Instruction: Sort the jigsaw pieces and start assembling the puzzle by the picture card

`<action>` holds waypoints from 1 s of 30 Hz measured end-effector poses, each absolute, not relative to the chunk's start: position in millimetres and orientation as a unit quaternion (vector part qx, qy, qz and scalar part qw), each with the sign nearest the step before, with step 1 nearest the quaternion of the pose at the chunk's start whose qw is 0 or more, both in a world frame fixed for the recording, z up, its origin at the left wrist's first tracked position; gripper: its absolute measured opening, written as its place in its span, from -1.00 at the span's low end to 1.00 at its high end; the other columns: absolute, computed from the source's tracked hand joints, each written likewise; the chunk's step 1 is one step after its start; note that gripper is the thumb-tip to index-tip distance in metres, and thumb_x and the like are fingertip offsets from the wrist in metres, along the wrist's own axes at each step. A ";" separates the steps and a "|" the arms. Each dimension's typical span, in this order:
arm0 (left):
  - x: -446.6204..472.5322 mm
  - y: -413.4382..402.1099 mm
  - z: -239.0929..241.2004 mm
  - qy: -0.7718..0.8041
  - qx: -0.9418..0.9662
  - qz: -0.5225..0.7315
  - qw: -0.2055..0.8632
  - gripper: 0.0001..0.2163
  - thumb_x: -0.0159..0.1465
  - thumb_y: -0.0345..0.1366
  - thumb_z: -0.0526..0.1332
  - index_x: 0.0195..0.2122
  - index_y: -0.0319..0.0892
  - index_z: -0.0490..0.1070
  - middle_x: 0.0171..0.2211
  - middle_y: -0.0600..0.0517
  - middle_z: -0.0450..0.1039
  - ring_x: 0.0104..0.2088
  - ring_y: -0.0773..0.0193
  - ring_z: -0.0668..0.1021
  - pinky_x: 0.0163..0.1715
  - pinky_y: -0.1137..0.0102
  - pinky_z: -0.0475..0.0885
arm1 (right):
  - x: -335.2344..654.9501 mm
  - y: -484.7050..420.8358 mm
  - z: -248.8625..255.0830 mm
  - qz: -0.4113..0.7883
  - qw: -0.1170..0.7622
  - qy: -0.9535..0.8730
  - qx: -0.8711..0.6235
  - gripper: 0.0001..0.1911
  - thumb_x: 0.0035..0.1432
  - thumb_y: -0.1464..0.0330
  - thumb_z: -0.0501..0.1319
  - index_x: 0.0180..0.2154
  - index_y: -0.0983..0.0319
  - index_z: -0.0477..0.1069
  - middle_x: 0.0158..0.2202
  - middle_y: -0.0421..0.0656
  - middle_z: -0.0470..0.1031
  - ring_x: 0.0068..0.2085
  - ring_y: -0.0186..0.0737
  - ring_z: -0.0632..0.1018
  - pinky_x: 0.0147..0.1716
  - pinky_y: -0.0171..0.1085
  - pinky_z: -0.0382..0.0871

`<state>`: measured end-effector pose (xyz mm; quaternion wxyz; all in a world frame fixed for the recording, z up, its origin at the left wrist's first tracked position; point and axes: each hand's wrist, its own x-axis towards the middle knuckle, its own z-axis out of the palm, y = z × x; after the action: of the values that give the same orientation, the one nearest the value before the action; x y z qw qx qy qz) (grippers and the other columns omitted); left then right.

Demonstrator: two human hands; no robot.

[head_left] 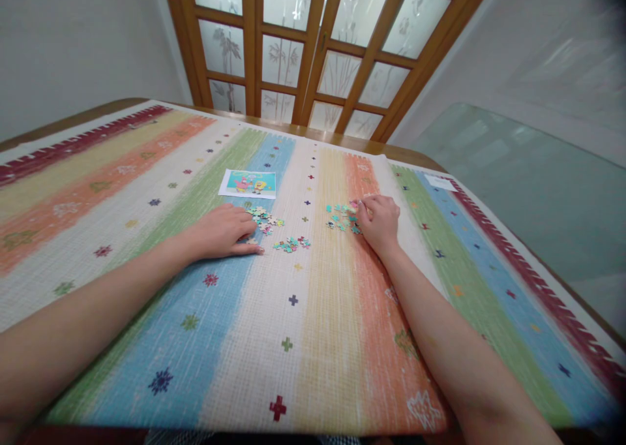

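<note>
Small jigsaw puzzle pieces lie in loose groups on the striped tablecloth. My left hand (225, 231) rests on the cloth with its thumb stretched apart, and its fingertips touch the left pile of puzzle pieces (265, 219). A smaller cluster of puzzle pieces (292, 244) sits to the right of that thumb. At the right group of puzzle pieces (341, 217), my right hand (380, 221) is closed with fingers curled in a pinch. What those fingertips hold is too small to make out. Behind the left pile lies a picture card (250, 184) with a pink and a yellow cartoon figure.
The striped tablecloth (264, 314) covers a wooden table (342, 138). A small white paper (440, 182) lies toward the far right. Beyond the table stand wood-framed glass doors (303, 47), and a pale glass-like panel (528, 190) is at the right.
</note>
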<state>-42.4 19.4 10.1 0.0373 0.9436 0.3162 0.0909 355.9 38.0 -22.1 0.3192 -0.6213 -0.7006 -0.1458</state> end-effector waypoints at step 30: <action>-38.3 19.1 -4.7 0.388 0.900 0.187 0.057 -0.58 0.32 -0.07 0.18 0.15 -0.11 0.38 -0.01 -0.13 0.35 0.02 -0.01 0.42 0.08 0.10 0.31 | 269.2 -9.0 -10.3 -0.007 0.338 -0.814 -0.473 -0.74 0.38 0.27 0.10 -0.22 0.15 0.56 -0.27 -0.10 0.55 -0.13 -0.07 0.46 -0.08 -0.05 0.20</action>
<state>-38.3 19.1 -4.7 0.0570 0.9005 0.3883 0.1874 269.2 -9.0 -10.3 0.3380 -0.4726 -0.8139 -0.0070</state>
